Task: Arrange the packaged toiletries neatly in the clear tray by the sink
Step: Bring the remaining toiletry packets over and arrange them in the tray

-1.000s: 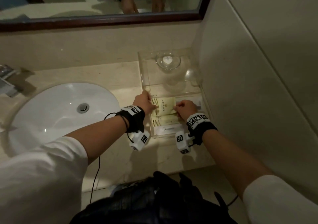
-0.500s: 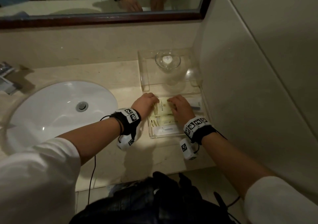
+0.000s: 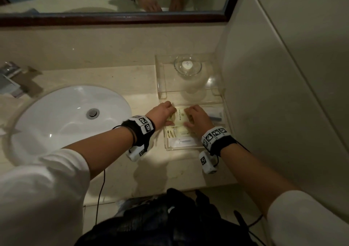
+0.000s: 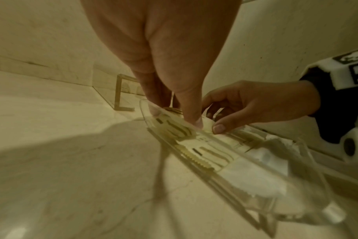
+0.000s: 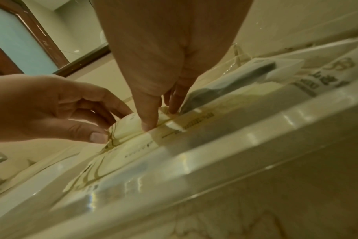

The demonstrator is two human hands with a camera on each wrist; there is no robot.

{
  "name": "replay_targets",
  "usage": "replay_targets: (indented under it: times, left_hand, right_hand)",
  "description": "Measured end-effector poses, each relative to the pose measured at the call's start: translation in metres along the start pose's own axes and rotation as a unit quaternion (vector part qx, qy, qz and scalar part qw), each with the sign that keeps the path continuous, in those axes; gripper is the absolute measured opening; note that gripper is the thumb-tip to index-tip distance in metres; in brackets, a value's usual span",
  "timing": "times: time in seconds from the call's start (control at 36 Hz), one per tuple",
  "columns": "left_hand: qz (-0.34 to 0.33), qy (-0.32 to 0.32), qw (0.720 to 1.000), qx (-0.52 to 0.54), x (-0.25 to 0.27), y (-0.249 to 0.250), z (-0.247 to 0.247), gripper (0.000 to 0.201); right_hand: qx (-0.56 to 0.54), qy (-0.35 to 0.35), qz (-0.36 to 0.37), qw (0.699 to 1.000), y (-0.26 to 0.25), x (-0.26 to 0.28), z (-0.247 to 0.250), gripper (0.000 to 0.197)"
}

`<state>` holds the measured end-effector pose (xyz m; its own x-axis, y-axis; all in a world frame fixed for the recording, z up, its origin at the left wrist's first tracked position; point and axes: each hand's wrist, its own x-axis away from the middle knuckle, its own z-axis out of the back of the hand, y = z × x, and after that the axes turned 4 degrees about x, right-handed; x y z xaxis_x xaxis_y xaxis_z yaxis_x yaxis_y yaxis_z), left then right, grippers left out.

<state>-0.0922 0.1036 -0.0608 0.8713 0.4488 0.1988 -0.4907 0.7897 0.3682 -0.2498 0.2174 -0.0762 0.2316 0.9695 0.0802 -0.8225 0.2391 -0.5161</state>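
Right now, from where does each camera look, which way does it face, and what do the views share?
Head: above, looking down at the counter; both forearms, left hand and right hand over the clear tray.
Left wrist: under the left hand, looking along its fingers into the tray; right hand opposite.
Right wrist: under the right hand; left hand opposite.
All share the cream packets.

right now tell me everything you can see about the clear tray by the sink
The clear tray looks like transparent acrylic with low straight walls. It sits flat on the beige counter, right of the sink and against the side wall. Cream and white packets lie flat in it. Both hands reach into it, left hand and right hand, fingertips on the top packet.
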Motion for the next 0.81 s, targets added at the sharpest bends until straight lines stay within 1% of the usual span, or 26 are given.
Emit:
replay_targets:
  times: [0.11,0.25,0.39,0.53,0.61,0.69,0.81]
  left_hand:
    - [-0.003,-0.015,0.998,-0.055,-0.002,0.004,0.005,0.05]
    - [-0.012,0.005,0.998,-0.068,-0.004,0.001,0.008,0.053]
    - [0.014,0.025,1.0,0.006,-0.001,-0.005,0.01,0.055]
    - [0.035,0.061,0.994,0.087,0.005,-0.007,0.014,0.049]
    - [0.043,0.096,0.985,0.134,0.012,-0.008,0.018,0.044]
    - [0.055,0.128,0.976,0.167,0.021,-0.012,0.022,0.037]
    - [0.105,0.146,0.961,0.208,0.035,-0.022,0.024,0.024]
  right_hand:
    - [0.005,-0.008,0.003,1.0,0.0,-0.001,0.001,0.049]
    - [0.007,-0.019,0.0,1.0,0.001,-0.001,0.002,0.045]
    - [-0.011,-0.009,-0.007,1.0,0.004,-0.001,0.008,0.05]
    - [-0.022,0.063,0.025,0.997,0.001,-0.002,0.019,0.035]
    - [-0.027,0.093,0.052,0.994,-0.005,-0.004,0.025,0.027]
    - [-0.023,0.105,0.072,0.992,-0.013,-0.008,0.027,0.02]
    - [-0.018,0.1,0.107,0.989,-0.034,-0.013,0.021,0.015]
